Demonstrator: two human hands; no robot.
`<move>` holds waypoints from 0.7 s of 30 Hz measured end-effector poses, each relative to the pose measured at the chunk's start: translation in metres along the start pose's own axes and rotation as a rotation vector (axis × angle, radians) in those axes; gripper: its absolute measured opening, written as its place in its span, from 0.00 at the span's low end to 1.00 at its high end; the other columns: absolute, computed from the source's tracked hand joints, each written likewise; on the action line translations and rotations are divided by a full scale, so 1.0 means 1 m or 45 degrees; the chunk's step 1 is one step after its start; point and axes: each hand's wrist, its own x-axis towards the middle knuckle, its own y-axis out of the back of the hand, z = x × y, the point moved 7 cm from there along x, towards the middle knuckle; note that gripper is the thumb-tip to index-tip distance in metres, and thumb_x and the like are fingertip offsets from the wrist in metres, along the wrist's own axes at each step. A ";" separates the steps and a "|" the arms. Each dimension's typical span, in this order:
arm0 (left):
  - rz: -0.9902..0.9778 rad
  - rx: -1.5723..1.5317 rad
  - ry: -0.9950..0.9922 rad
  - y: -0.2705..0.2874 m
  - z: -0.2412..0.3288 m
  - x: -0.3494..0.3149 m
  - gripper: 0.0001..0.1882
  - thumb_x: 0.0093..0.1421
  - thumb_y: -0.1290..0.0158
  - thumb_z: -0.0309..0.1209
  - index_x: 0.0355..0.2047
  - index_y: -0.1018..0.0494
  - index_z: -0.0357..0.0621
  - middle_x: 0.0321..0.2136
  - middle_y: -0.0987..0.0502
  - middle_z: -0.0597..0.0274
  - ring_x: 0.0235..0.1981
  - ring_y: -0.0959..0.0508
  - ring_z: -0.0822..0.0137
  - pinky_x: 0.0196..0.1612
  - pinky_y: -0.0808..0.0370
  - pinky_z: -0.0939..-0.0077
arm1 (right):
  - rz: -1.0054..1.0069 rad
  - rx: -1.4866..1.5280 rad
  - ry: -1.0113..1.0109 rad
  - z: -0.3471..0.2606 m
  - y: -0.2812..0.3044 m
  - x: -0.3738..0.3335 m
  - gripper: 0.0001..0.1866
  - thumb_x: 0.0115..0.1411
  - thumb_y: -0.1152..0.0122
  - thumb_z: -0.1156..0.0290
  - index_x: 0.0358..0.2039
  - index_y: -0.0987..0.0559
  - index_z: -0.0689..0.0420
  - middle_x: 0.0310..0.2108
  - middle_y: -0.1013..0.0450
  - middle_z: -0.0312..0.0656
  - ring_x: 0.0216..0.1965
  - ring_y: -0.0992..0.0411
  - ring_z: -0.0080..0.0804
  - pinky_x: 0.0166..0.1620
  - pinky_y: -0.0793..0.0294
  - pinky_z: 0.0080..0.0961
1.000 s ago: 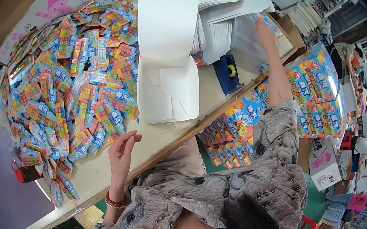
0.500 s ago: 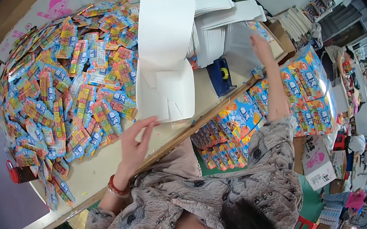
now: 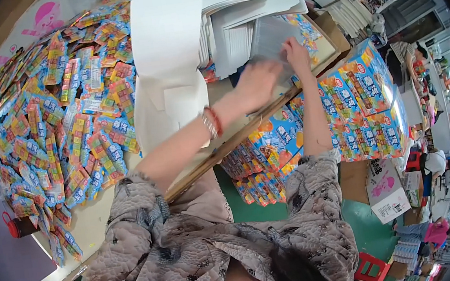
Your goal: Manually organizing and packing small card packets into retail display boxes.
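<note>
My left hand [image 3: 257, 84], with a red bracelet at its wrist, reaches across the table to the right. Motion smears its fingers, hiding whether they hold anything. Close beside it, my right hand [image 3: 297, 56] has its fingers bent and pinched at the edge of a clear plastic sheet or bag [image 3: 268, 35]. Left of both hands, an open white card box [image 3: 142, 97] stands with its lid folded up and loose white flaps inside. Stacked white card blanks [image 3: 237, 36] lie behind my left hand. The blue tape dispenser [image 3: 236, 76] is mostly hidden by that hand.
A large heap of colourful candy packets [image 3: 71, 115] covers the table's left side. Along the front runs a wooden edge [image 3: 226, 146]. Below it, printed packs [image 3: 262, 161] are stacked; more wrapped printed boxes [image 3: 365, 105] stand at the right. A red stool [image 3: 371, 268] is lower right.
My left hand has swung from the front of the white box rightward to beside my right hand. My right hand has shifted slightly inward. The whole view has slid left a little.
</note>
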 end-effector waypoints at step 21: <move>-0.006 -0.240 0.387 -0.021 -0.126 0.125 0.13 0.56 0.44 0.40 0.32 0.27 0.42 0.28 0.21 0.50 0.35 0.21 0.49 0.40 0.26 0.58 | 0.285 -0.266 0.262 -0.042 -0.005 -0.046 0.16 0.63 0.48 0.61 0.43 0.22 0.59 0.47 0.27 0.49 0.54 0.33 0.47 0.61 0.41 0.43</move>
